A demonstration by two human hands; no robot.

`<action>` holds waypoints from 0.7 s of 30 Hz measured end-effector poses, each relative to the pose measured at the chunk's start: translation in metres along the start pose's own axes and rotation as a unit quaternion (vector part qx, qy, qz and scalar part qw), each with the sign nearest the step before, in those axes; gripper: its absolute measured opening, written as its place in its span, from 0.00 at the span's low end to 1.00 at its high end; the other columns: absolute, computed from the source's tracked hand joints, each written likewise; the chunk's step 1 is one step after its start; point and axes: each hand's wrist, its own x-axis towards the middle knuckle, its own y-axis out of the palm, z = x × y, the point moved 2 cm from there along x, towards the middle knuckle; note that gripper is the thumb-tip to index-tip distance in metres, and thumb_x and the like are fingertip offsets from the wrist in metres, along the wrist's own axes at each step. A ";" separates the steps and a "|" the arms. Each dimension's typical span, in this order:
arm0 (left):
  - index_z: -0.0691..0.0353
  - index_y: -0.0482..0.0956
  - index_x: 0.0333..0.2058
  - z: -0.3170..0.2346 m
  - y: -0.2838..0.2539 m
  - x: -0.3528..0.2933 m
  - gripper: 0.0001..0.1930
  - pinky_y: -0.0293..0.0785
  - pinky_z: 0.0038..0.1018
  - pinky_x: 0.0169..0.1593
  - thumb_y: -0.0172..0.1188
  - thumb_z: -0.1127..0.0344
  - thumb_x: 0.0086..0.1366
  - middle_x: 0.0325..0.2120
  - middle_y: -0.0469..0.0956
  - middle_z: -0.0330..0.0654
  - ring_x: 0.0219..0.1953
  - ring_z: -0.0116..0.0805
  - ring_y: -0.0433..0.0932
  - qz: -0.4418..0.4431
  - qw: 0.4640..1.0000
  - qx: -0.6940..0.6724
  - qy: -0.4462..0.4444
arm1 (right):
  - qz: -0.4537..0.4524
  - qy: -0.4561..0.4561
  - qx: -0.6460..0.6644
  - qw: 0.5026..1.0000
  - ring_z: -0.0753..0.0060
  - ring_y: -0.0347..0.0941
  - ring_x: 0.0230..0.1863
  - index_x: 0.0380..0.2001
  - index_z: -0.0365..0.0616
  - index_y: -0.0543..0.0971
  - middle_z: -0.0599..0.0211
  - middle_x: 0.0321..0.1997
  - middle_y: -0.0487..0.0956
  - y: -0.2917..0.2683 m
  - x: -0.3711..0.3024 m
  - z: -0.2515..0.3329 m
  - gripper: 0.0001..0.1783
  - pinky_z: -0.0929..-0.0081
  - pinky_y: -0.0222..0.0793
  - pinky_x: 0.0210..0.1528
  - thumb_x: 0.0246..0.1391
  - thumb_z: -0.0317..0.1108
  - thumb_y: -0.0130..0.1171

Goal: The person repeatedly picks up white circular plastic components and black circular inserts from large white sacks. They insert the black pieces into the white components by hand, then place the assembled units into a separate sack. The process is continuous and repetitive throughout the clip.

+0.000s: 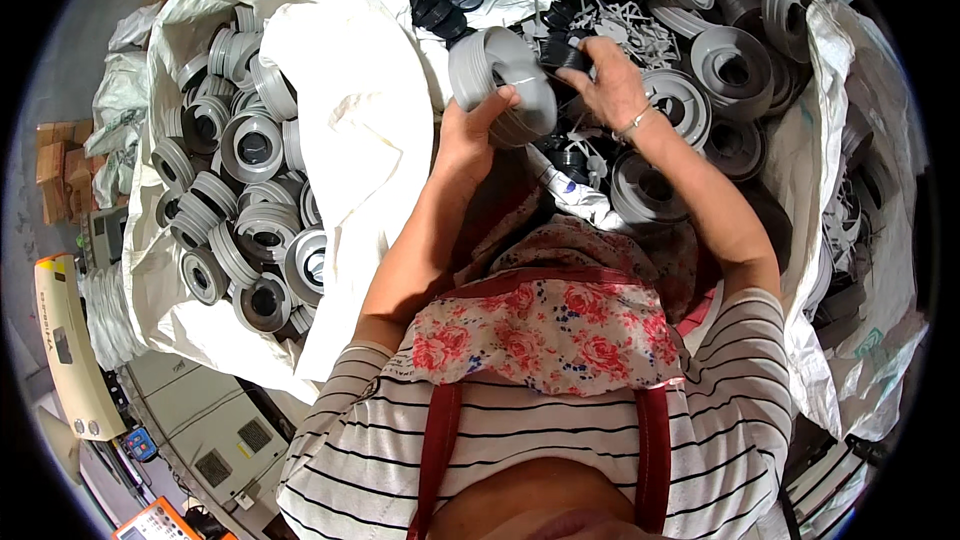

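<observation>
Head view: left hand (pixel 468 130) grips grey plastic spool (pixel 502 83) from below, thumb curled over its rim, held above the lap. Right hand (pixel 608 80), fingers bent, pinches a small black part (pixel 562 55) touching spool's top; forearms angled inward. White sack (pixel 330 110) w/ grey spools at left.

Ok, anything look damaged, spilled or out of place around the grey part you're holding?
Nothing stands out. The left hand grips a grey ring part that looks whole, the right hand works a small black piece at it, and matching grey parts stay inside the white sack.
</observation>
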 end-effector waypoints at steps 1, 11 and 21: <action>0.70 0.72 0.44 -0.001 0.008 -0.007 0.17 0.71 0.28 0.43 0.57 0.64 0.59 0.37 0.76 0.45 0.38 0.34 0.76 0.004 0.999 -0.022 -0.039 | 0.009 -0.021 0.059 0.998 0.52 0.73 0.38 0.34 0.38 0.73 0.52 0.37 0.75 -0.004 -0.009 0.013 0.20 0.66 0.69 0.40 0.40 0.35 0.68; 0.72 0.70 0.44 0.011 0.025 -0.046 0.21 0.73 0.32 0.44 0.50 0.59 0.60 0.34 0.76 0.48 0.37 0.39 0.77 0.137 0.990 0.036 -0.006 | 0.157 -0.023 0.023 0.987 0.45 0.67 0.45 0.49 0.39 0.68 0.47 0.43 0.68 -0.031 -0.040 0.045 0.36 0.64 0.67 0.47 0.34 0.38 0.70; 0.71 0.71 0.42 0.003 0.025 -0.058 0.18 0.75 0.30 0.40 0.52 0.60 0.61 0.31 0.76 0.44 0.33 0.34 0.77 0.109 0.990 0.027 -0.088 | 0.140 -0.233 0.005 0.962 0.47 0.64 0.47 0.45 0.41 0.68 0.56 0.44 0.68 -0.042 -0.063 0.052 0.34 0.62 0.68 0.46 0.28 0.31 0.67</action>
